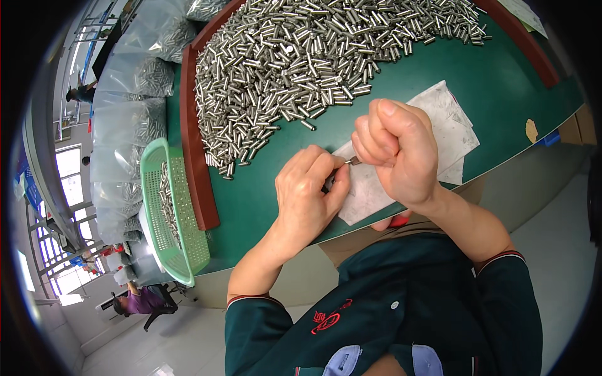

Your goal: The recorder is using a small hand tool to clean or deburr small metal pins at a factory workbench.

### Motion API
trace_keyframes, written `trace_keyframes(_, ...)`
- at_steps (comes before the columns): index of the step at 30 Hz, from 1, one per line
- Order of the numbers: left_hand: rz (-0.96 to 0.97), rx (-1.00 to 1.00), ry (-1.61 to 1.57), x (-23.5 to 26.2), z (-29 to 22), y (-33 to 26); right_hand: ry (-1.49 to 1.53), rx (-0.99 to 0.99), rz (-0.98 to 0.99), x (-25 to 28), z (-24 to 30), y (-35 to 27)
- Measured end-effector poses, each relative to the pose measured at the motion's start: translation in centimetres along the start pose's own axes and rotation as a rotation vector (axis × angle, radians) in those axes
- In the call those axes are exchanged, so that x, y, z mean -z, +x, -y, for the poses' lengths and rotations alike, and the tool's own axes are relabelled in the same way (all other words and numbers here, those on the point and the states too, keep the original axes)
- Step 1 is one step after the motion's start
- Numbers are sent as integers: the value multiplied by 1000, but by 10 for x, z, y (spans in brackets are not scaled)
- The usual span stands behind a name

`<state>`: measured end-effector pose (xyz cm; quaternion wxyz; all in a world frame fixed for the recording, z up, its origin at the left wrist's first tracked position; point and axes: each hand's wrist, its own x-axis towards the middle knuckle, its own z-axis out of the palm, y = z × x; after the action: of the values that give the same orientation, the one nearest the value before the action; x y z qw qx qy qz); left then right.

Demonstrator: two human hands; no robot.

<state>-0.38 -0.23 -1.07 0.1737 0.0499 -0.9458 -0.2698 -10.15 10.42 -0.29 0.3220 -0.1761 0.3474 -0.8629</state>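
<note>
On the green tabletop, my left hand (305,195) is closed, its thumb and index finger pinching the end of a small metal piece. That thin, dark-grey metal piece (354,161) spans the gap between my two hands. My right hand (399,147) is curled into a fist at its other end, and its fingers hide what lies inside. Beneath both hands lies a white, smudged cloth or paper sheet (448,128). A large heap of short silvery metal pins (295,69) spreads over the table beyond my hands.
A reddish-brown raised edge (195,156) borders the heap at left, and another (527,44) at right. Outside the left edge stands a light-green basket (195,244) holding pins. Clear bags (128,119) of metal parts line the left. A red object (399,220) shows at the front edge.
</note>
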Motion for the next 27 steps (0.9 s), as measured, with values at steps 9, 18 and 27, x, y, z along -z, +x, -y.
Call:
trace_keyframes(9, 0, -17, 0, -1, 1, 0, 11, -20, 20, 2, 1, 0)
trace_keyframes(18, 9, -1, -14, -1, 1, -1, -20, -17, 18, 1, -2, 0)
trace_keyframes(27, 38, -57, 65, 7, -3, -2, -264, 93, 76, -11, -6, -3)
